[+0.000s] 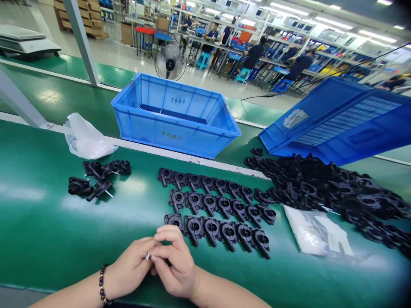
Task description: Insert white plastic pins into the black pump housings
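My left hand [130,266] and my right hand [178,263] meet above the green table [80,233] near its front edge. Small whitish pieces [148,256] show between the fingertips; their exact shape is too small to tell. The left fingers are curled round them, and the right thumb and index finger pinch at the same spot. Just beyond my hands lie three rows of black plastic housings [209,204], each with a round opening and a spout. The nearest row's left housing [174,220] is right behind my right fingers.
Black parts with white rods [101,187] and a plastic bag [86,139] lie left. A blue crate [173,128] stands behind the rows. At right are a tilted blue crate [334,115], a black parts heap [314,184] and a bag of white pieces [308,231].
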A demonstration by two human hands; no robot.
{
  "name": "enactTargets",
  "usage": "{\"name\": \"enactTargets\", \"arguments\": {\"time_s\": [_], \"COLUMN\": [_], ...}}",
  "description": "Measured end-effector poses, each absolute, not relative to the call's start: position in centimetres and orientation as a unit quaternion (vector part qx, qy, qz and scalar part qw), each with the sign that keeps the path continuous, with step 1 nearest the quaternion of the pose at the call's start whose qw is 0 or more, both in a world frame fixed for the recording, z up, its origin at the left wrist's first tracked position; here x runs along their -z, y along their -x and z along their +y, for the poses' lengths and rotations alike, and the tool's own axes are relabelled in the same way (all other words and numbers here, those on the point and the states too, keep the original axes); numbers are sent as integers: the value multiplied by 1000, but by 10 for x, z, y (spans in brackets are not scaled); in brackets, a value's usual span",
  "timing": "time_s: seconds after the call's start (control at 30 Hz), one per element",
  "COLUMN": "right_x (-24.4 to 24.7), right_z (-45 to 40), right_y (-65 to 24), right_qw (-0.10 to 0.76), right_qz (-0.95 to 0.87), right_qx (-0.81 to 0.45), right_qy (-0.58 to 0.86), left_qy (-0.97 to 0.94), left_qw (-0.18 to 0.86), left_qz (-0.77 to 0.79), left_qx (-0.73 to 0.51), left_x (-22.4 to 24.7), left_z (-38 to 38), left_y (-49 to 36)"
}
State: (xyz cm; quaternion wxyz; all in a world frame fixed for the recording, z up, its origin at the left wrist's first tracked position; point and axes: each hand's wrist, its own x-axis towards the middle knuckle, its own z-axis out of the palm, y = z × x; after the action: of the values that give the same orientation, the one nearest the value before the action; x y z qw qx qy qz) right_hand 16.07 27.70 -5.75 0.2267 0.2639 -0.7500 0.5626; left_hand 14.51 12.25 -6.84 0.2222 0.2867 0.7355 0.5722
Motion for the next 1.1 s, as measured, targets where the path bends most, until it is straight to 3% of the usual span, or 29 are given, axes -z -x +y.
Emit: {"name": "enactTargets", "arguments": {"time_s": [0.2, 0.47, 0.77, 1.1], "right_x": [54, 52, 61, 76], "right_z": [280, 286, 277, 271], "right_y": [-162, -154, -149, -151], "right_qw": [230, 238, 244, 209], "right_qz": [-748, -770, -789, -834], "right_qx": [-563, -543, -464, -427], "right_qy": [-268, -236, -322, -281], "left_qy": [-250, 35, 145, 112], "left_qw": [243, 446, 395, 358], "left_qz": [721, 473, 285, 342], "left_qx": [-599, -759, -861, -862], "left_x": [68, 63, 59, 57], "left_z": [124, 130, 123, 124], "left_y": [-146, -143, -135, -133]}}
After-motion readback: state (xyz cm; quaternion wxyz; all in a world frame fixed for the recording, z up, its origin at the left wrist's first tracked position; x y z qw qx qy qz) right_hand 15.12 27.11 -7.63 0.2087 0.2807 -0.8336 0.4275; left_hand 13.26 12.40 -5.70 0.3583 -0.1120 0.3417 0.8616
